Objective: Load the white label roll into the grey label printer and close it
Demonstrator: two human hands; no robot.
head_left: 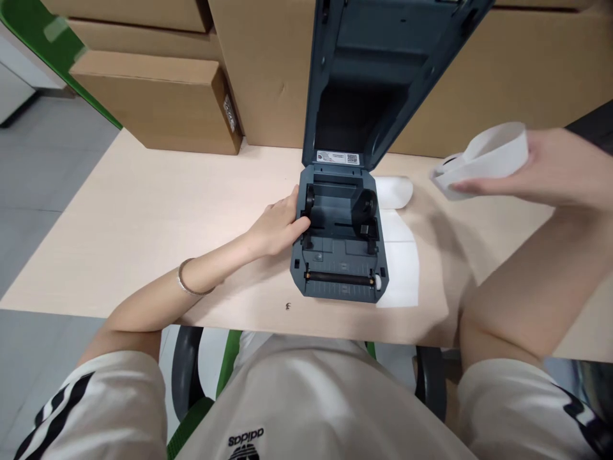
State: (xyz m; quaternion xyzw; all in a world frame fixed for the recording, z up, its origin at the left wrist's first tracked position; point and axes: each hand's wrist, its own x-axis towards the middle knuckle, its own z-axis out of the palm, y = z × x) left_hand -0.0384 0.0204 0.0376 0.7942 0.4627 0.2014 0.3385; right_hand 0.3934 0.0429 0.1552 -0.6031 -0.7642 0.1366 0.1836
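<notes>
A dark blue-grey label printer stands on the table, its lid raised and tilted back. Inside the printer are black roll holders and a black roller near the front; the paper bay holds no roll. My left hand grips the printer's left side, thumb over the rim and the other fingers partly hidden behind its edge. Off to the right, my right hand holds a loose loop of white label paper above the table. A strip of white labels lies along the printer's right side, with a curled end.
Large cardboard boxes line the back of the light wooden table. A smaller box sits at the back left. One small dark scrap lies near the front edge. A dark object shows at the far right.
</notes>
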